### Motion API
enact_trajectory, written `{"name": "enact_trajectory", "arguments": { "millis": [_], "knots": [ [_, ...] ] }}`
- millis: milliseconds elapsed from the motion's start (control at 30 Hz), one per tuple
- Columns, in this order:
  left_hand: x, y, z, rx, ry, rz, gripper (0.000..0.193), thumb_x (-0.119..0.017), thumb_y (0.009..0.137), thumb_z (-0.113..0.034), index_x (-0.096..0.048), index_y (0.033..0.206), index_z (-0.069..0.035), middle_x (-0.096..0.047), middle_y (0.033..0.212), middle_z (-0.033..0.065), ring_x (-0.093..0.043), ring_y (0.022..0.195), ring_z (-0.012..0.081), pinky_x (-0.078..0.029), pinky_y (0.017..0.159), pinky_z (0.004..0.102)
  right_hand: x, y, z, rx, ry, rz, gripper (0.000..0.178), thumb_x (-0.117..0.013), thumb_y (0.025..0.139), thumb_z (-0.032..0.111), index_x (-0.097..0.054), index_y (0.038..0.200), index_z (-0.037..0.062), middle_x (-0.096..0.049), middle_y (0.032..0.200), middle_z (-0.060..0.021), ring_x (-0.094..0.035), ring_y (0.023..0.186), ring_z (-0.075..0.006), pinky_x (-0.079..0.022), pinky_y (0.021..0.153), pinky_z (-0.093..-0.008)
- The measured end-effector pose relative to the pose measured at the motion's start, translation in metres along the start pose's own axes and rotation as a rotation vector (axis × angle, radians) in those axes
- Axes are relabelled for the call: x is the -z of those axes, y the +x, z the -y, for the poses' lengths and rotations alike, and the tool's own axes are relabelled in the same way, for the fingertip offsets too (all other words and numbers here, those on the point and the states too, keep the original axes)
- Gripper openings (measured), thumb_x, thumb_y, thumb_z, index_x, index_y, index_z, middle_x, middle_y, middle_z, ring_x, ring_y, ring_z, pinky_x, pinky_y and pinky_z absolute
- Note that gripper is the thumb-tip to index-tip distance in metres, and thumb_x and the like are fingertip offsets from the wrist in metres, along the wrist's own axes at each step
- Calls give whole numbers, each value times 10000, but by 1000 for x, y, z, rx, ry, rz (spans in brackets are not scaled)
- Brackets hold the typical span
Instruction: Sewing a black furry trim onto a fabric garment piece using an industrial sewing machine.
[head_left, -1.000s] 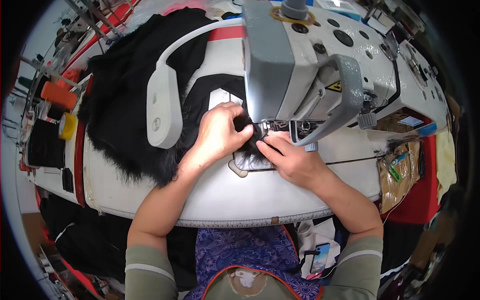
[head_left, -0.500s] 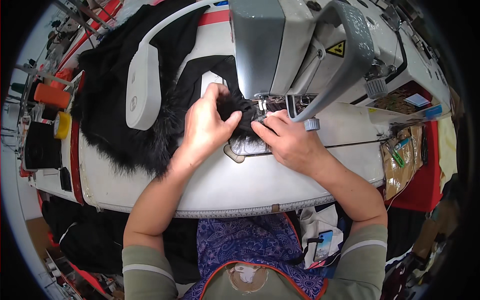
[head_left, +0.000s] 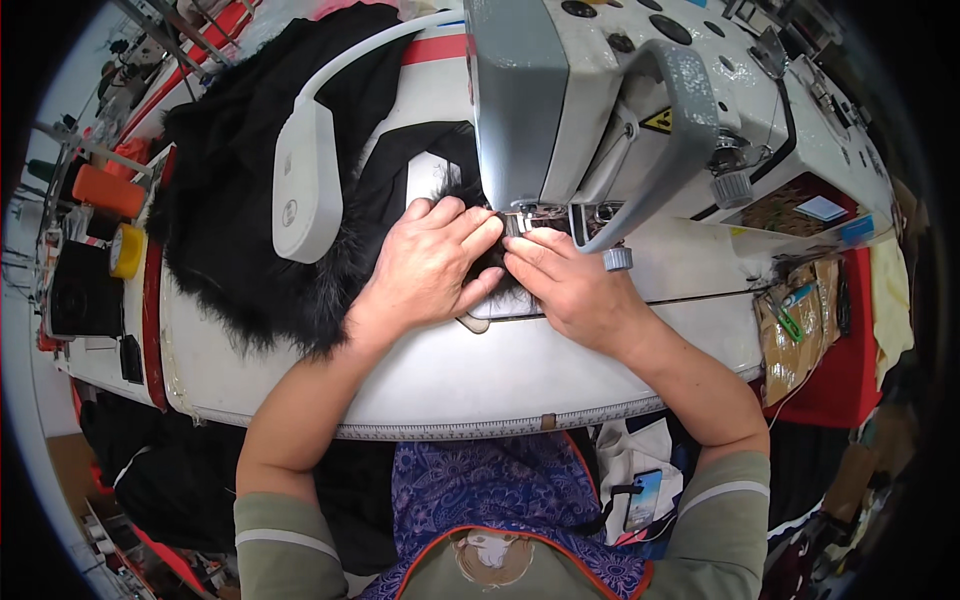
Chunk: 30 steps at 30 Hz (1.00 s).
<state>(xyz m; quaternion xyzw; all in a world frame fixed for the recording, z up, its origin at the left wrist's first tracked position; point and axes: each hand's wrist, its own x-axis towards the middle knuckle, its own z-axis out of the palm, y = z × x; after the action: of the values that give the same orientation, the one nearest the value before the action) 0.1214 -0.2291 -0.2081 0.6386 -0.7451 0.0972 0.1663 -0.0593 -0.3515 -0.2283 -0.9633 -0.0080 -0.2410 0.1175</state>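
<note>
White tabletop [head_left: 560, 390] stretched out below you, a measuring tape [head_left: 440, 433] running along its front edge, the orange box [head_left: 108, 190] and yellow tape roll [head_left: 127, 252] off past its left end. Your black fur-edged garment [head_left: 270, 150] sprawls over the far left of the tabletop, under the white lamp [head_left: 307, 190], and a part of it reaches the middle, right by the presser foot [head_left: 517, 222] of the sewing machine [head_left: 520, 110].

And there's the change: your left hand [head_left: 425, 260], arched up half a second ago, has come down flat! Its fingers now lie over the dark fur, their tips just beside those of your right hand [head_left: 580, 290]. Left grip: thumb and forefinger stand apart, nothing visibly pinched between them. Right grip: fingertips down at the foot, much where they were, but your knuckles hide the undersides, so whether they clamp the cloth, I cannot tell.

What does that mean for the sewing? Likely steadier cloth, the fur held down on the left while the right guides close in. Fingertips look very near the needle area, so care seems called for.
</note>
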Motion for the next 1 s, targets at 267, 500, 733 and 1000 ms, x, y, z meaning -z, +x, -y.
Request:
{"name": "enact_trajectory", "arguments": {
  "millis": [267, 500, 733, 1000],
  "knots": [
    [-6, -6, 14, -88, -190, -142, 240, -717, 730, -135, -663, 953, -64, -636, 930, 33, -602, 868, 216, -493, 747, 344, 4, -3, -3, -41, -84, 13, 342, -654, 701, 18, -636, 1042, 35, -616, 1118, -66, -605, 1069, -245, -525, 830, -355],
    [-7, -5, 9, -219, -128, -213, 202, -646, 690, -122, -686, 880, -69, -639, 880, 31, -625, 938, 193, -517, 781, 321, 10, -6, -5, -99, -95, 27, 350, -691, 686, 56, -648, 1033, 68, -603, 1044, -23, -623, 970, -215, -530, 724, -360],
    [-8, 1, 3, -196, -44, -187, 179, -626, 713, -130, -637, 884, -81, -600, 861, 22, -591, 867, 179, -474, 746, 303, 10, -2, -6, 59, -35, -40, 278, -621, 679, -1, -674, 950, 26, -632, 954, -54, -627, 887, -234, -523, 710, -359],
    [-12, 6, 8, -115, 86, -271, 126, -627, 704, -140, -569, 814, -120, -525, 750, -2, -525, 743, 165, -416, 674, 301, 4, -4, -6, 59, -15, -3, 285, -608, 685, -27, -666, 964, -20, -633, 1011, -94, -624, 937, -258, -529, 802, -367]
  ]
}}
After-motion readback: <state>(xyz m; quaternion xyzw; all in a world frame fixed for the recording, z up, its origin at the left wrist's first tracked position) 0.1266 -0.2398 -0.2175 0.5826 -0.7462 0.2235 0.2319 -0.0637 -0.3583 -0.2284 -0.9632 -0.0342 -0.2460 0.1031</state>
